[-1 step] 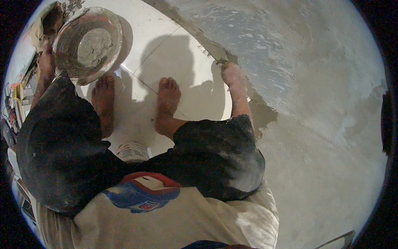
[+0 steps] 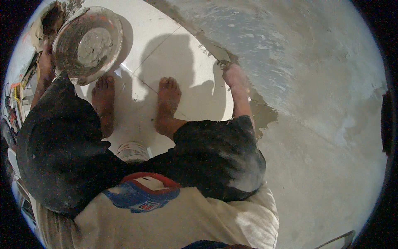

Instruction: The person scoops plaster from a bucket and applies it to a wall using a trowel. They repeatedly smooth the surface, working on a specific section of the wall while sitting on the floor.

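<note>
On the right, my right hand (image 2: 235, 76) is closed round the handle of a trowel (image 2: 220, 53). Its blade lies against the lower edge of the grey plastered surface (image 2: 323, 112), where wet mortar (image 2: 264, 115) borders the pale tiles. At the far left my left hand (image 2: 45, 61) rests beside the rim of a round basin (image 2: 118, 39); its fingers are partly hidden and I cannot make out what they hold. Thick grey mortar (image 2: 95, 46) sits in the basin's bottom.
Pale floor tiles (image 2: 143, 68) lie under my bare feet. A crumpled bag (image 2: 37, 31) stands beyond my left hand, and assorted clutter (image 2: 16, 103) lines the left edge. Under me shows the top of a mortar-smeared bucket (image 2: 132, 151).
My right hand has shifted slightly to the right with the trowel. My left hand and the basin stay where they were.
</note>
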The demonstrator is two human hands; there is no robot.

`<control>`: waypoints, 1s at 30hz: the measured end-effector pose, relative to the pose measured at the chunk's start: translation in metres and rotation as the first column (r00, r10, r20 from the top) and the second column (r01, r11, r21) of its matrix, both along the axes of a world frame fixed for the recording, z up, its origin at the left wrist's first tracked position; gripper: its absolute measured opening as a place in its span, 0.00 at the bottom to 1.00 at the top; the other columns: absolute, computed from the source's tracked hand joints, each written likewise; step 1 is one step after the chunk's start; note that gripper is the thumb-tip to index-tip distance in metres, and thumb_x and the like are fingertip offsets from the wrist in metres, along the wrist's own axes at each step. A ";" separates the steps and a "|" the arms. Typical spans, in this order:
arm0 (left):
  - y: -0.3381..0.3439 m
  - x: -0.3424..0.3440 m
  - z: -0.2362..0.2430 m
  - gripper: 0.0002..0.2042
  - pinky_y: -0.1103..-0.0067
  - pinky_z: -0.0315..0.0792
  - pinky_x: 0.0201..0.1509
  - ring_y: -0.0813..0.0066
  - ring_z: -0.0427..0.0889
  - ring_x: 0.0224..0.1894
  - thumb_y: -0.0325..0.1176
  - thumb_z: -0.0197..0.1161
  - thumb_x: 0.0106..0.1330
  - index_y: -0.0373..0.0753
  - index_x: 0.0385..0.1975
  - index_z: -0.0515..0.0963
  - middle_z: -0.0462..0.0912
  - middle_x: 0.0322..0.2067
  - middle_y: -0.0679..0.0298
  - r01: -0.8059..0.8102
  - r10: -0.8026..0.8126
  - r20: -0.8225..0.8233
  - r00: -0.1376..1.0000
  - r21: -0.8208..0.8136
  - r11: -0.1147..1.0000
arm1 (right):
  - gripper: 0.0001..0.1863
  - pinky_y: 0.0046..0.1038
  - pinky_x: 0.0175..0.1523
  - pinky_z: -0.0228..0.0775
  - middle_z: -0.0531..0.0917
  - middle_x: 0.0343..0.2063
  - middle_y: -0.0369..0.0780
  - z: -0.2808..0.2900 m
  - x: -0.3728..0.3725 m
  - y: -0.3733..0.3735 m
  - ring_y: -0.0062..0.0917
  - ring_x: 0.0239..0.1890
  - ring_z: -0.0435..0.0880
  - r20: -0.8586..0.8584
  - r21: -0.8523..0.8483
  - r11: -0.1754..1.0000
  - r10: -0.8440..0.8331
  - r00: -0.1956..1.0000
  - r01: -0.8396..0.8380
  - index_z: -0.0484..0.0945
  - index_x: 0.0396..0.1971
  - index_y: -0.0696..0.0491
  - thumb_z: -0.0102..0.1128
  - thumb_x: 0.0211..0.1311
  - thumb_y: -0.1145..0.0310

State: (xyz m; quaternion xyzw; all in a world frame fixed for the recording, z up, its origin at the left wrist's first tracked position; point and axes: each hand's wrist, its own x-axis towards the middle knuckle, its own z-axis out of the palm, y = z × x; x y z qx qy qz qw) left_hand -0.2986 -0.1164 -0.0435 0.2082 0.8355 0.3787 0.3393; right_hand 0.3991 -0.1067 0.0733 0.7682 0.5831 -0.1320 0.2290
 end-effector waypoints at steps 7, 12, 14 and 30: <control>-0.004 -0.023 -0.008 0.41 0.70 0.65 0.66 0.61 0.77 0.60 0.70 0.51 0.71 0.35 0.64 0.78 0.80 0.61 0.49 -0.035 0.035 -0.019 0.999 0.030 0.999 | 0.24 0.47 0.58 0.77 0.86 0.50 0.50 -0.003 0.066 -0.027 0.49 0.55 0.84 0.125 0.058 0.995 -0.086 0.988 0.079 0.85 0.51 0.48 0.56 0.70 0.45; 0.007 -0.016 -0.012 0.39 0.70 0.66 0.67 0.62 0.77 0.62 0.66 0.47 0.75 0.35 0.68 0.73 0.78 0.64 0.52 0.023 -0.027 0.083 0.996 0.046 0.999 | 0.26 0.48 0.58 0.77 0.86 0.51 0.50 -0.012 0.149 -0.046 0.49 0.55 0.83 0.207 0.022 0.998 -0.058 0.977 0.054 0.85 0.51 0.48 0.55 0.70 0.43; 0.012 -0.037 -0.027 0.39 0.67 0.67 0.67 0.60 0.77 0.62 0.66 0.45 0.76 0.35 0.69 0.72 0.78 0.63 0.51 0.112 -0.112 -0.028 0.993 -0.012 0.994 | 0.26 0.48 0.58 0.77 0.86 0.51 0.50 -0.022 0.183 -0.052 0.49 0.55 0.84 0.215 0.031 0.999 -0.030 0.976 0.024 0.85 0.51 0.48 0.54 0.71 0.42; 0.001 -0.072 -0.044 0.36 0.70 0.66 0.68 0.61 0.77 0.62 0.63 0.44 0.79 0.36 0.69 0.72 0.78 0.63 0.53 0.172 -0.181 -0.151 0.972 -0.065 0.983 | 0.28 0.48 0.56 0.77 0.86 0.48 0.50 0.027 0.205 -0.107 0.49 0.54 0.84 0.095 0.059 0.993 -0.112 0.989 0.106 0.84 0.52 0.46 0.62 0.63 0.41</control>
